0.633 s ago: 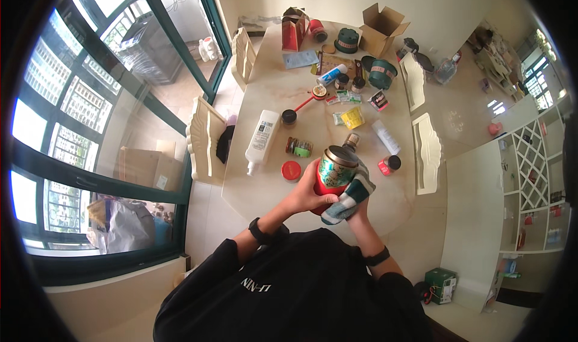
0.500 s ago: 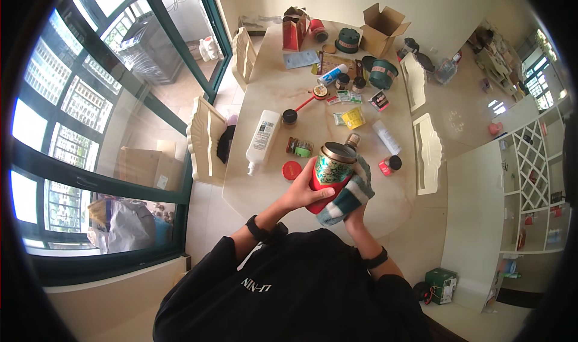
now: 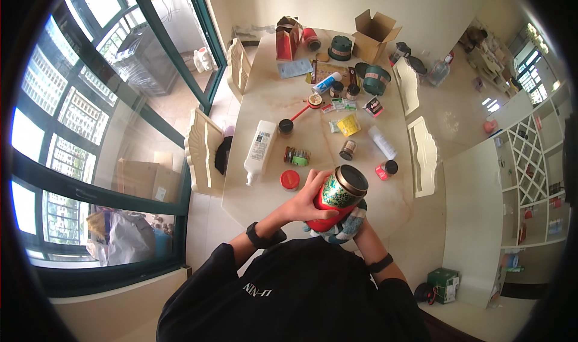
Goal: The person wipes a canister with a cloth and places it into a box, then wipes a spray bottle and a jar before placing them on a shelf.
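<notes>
My left hand is closed round a red canister with a green and gold pattern and a dark lid in a metallic rim. The canister leans with its lid up and to the right, close in front of my body above the near table edge. A grey, white and teal striped cloth is pressed against its lower right side. My right hand holds the cloth there, its fingers mostly hidden behind the cloth. Nearest to the canister on the table are a small brown jar and a red round lid.
The pale marble table also bears a white bottle, a jar with a green label, a red jar, a clear plastic cylinder, yellow packet, green pots and an open carton. Pale chairs flank it.
The canister has come lower and tilted further right. The cloth has moved from the canister's right side to round its lower part. The small brown jar now shows fully.
</notes>
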